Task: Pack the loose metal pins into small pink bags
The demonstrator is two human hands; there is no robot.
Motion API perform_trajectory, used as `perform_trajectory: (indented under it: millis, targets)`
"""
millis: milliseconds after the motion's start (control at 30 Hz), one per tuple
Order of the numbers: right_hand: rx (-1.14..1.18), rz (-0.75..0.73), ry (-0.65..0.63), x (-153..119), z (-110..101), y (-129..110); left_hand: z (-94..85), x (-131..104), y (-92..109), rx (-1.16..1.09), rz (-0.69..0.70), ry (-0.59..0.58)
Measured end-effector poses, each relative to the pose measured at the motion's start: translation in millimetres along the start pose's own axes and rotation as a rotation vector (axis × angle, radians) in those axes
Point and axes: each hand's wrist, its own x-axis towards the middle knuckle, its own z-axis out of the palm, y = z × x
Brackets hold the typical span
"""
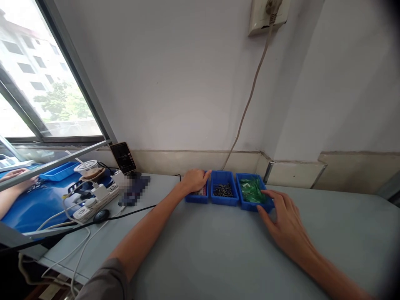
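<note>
Three blue bins stand in a row near the wall on a grey table. The left bin (pixel 196 199) holds small packets, partly hidden by my left hand (pixel 195 181), which lies over its back part with the thumb pointing at the middle bin. Dark screws or nails (pixel 223 190) fill the bottom of the middle bin (pixel 224 201). Green plastic bags (pixel 252 191) lie in the right bin (pixel 250 206). My right hand (pixel 281 210) is at that bin's right side, thumb and fingers apart, fingertips at its rim. What my left fingers touch is hidden.
A power strip (pixel 96 203) with plugs and cables, a black mouse-like object (pixel 101 216) and a propped phone (pixel 123 157) stand at left. Beyond a metal frame, another person's hand (pixel 18 177) rests near a blue tray (pixel 61 171).
</note>
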Motion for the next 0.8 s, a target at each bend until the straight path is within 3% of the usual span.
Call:
perform_trajectory:
  millis: [200, 500, 633, 800]
  targets:
    - [0.007, -0.001, 0.002, -0.1, -1.5, 0.5, -2.5, -1.4, 2.4, 0.024, 0.013, 0.075]
    - [0.021, 0.001, -0.008, 0.9, -3.7, -1.2, -15.4, -4.4, 3.1, 0.026, 0.057, 0.084]
    - [0.028, 0.018, -0.018, 0.4, -3.0, 1.1, -25.2, -8.8, 0.3, 0.024, 0.081, 0.114]
    - [0.048, 0.020, -0.022, 0.2, -3.2, 2.2, -46.4, -17.9, -4.3, 0.020, 0.068, 0.239]
